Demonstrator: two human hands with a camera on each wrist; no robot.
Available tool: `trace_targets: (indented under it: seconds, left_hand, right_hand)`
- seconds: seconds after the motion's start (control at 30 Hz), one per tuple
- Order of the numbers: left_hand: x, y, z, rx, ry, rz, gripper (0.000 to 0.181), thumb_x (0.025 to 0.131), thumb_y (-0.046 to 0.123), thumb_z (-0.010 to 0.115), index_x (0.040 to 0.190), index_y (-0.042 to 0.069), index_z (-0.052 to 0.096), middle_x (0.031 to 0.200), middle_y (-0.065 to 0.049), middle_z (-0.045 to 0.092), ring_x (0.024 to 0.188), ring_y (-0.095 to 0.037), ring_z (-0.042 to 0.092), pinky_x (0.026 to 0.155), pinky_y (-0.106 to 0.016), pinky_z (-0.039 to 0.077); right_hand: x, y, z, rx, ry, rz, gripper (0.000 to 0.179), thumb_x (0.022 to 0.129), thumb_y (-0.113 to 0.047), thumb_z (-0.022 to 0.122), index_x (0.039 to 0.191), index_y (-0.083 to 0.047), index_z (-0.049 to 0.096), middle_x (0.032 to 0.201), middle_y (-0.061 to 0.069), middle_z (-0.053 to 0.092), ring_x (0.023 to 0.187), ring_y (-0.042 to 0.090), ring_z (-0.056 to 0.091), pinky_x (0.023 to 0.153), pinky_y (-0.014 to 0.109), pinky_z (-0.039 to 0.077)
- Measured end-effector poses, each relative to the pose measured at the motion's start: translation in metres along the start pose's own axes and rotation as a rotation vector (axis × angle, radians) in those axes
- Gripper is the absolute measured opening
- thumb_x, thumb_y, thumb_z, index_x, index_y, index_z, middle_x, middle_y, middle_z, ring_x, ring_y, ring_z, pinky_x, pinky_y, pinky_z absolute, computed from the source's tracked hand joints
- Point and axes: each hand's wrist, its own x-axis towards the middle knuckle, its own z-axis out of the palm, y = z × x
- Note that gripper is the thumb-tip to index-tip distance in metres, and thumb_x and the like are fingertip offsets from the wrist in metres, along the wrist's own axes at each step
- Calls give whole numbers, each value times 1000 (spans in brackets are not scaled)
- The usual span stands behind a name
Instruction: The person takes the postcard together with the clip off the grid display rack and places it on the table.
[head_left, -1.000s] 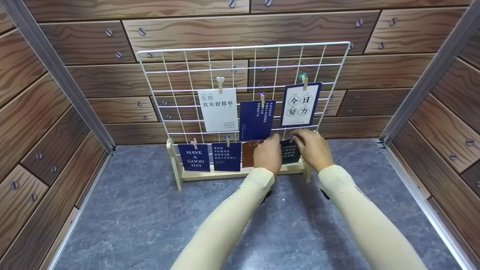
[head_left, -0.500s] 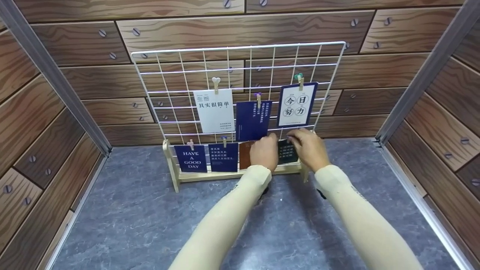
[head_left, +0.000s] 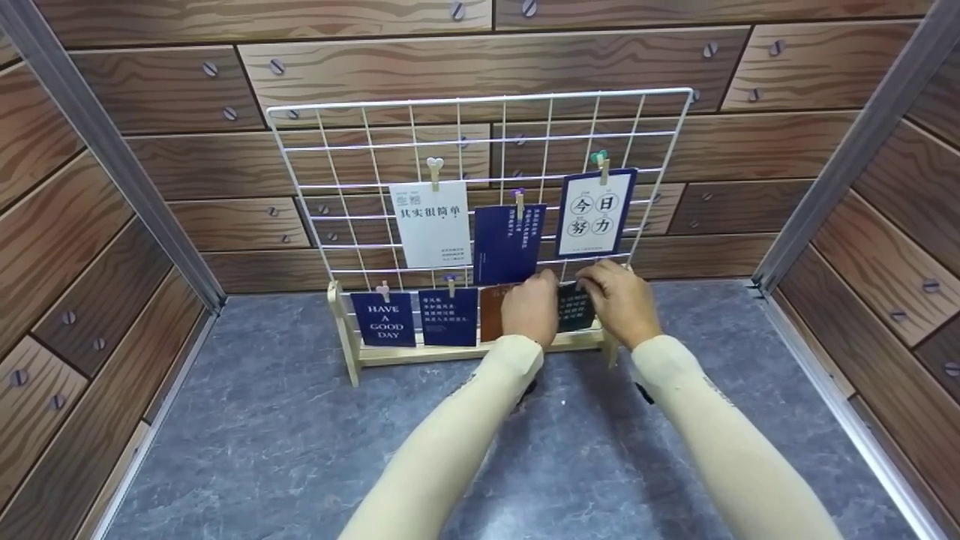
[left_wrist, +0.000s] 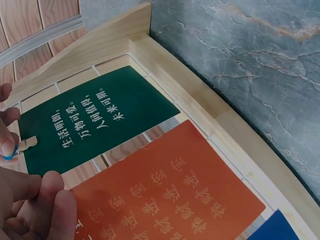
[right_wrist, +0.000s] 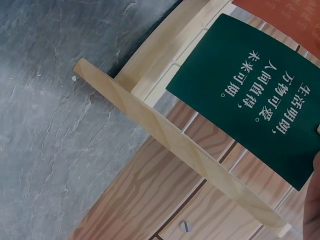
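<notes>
A dark green card (left_wrist: 100, 120) with white lettering hangs at the lower right of a white wire grid (head_left: 480, 139). My right hand (head_left: 622, 304) pinches a small wooden clothespin (left_wrist: 30, 143) with a blue top, which sits on the card's upper edge. Beside it, the curled fingers of my left hand (head_left: 531, 309) pinch the upper corner of the green card, in front of an orange-brown card (left_wrist: 170, 185). That second card's top is partly hidden behind the left hand.
Other clipped cards hang on the grid: a white card (head_left: 431, 232), a blue card (head_left: 502, 251), a blue-bordered card (head_left: 596, 214) and two lower blue ones. The grid stands in a wooden base (head_left: 420, 354) on a grey marbled surface (head_left: 285, 435), with wood-patterned walls behind.
The head view has shifted slightly. Both hands stay at the green card's top edge, with only small finger movements of the right hand around the clothespin.
</notes>
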Motion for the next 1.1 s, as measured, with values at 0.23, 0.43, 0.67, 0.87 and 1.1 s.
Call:
trace_targets:
  seconds: [0.23,0.43,0.67,0.87,1.1]
  left_hand:
    - [-2,-2,2,-3,31,8,15,100,18,60,97,17,74,92,-1,78,77,-24,76,65,-40,60]
    - [-2,-3,4,1,37,12,13,100,17,60,95,16,72,91,-1,77,76,-24,76,64,-40,60]
    - [-3,-5,5,13,37,24,12,99,15,61,94,14,71,90,-2,77,76,-24,76,64,-41,60]
    - [-8,-5,8,19,53,36,11,97,13,61,93,14,71,90,-2,76,75,-24,75,63,-40,60]
    - [-15,-2,7,41,49,39,13,100,12,58,93,14,70,90,-2,77,76,-23,76,62,-40,61]
  right_hand:
    - [-1,0,2,19,18,23,7,94,-10,75,99,-7,79,93,8,73,86,30,71,77,49,56]
    - [-2,-1,2,50,31,44,6,93,-9,76,98,-6,79,92,8,73,85,30,71,79,47,56]
    - [-2,2,3,48,42,11,6,92,-7,76,98,-6,79,92,7,73,85,30,71,78,47,56]
    - [-6,2,1,33,48,-28,6,93,-6,75,98,-6,79,94,7,74,86,29,72,79,46,57]
    - [-2,-8,-9,1,75,-119,8,95,-7,74,101,-7,78,97,7,74,89,28,72,80,45,57]
